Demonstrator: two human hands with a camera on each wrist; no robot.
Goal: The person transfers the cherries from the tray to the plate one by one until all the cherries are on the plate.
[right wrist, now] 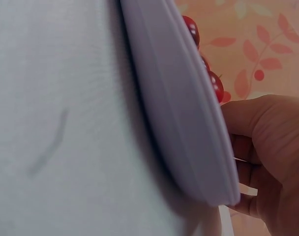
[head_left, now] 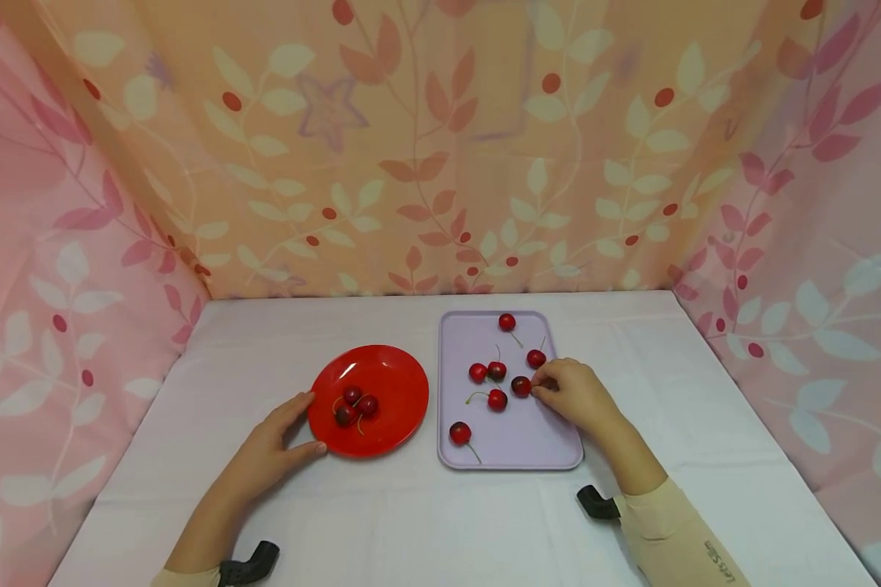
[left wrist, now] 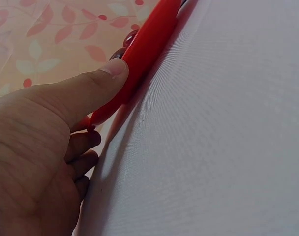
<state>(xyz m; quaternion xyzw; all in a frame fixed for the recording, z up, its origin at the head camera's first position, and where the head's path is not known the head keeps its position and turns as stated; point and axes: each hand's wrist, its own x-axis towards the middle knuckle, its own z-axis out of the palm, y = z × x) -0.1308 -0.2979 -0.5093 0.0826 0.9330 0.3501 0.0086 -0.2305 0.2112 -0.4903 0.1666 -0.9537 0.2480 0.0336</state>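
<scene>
My left hand (head_left: 275, 448) rests at the left edge of a round red plate (head_left: 404, 383), its thumb and fingers spread apart and touching the rim. In the left wrist view the thumb lies against the plate's rim. Three dark red cherries (head_left: 368, 405) with stems sit together on the plate. Over the right side of a pale purple tray (head_left: 517, 452), my right hand (head_left: 576, 395) pinches a dark cherry (head_left: 520, 386) at its stem side, thumb against forefinger. That cherry is at the tray's surface; whether it touches cannot be told. The right wrist view hides the fingertips behind the tray.
Several other cherries are scattered on the tray, one near the far edge (head_left: 507, 322) and one near the front left (head_left: 460, 433). A white cloth (head_left: 382, 522) covers the table. Patterned curtains (head_left: 440, 147) stand behind and on both sides.
</scene>
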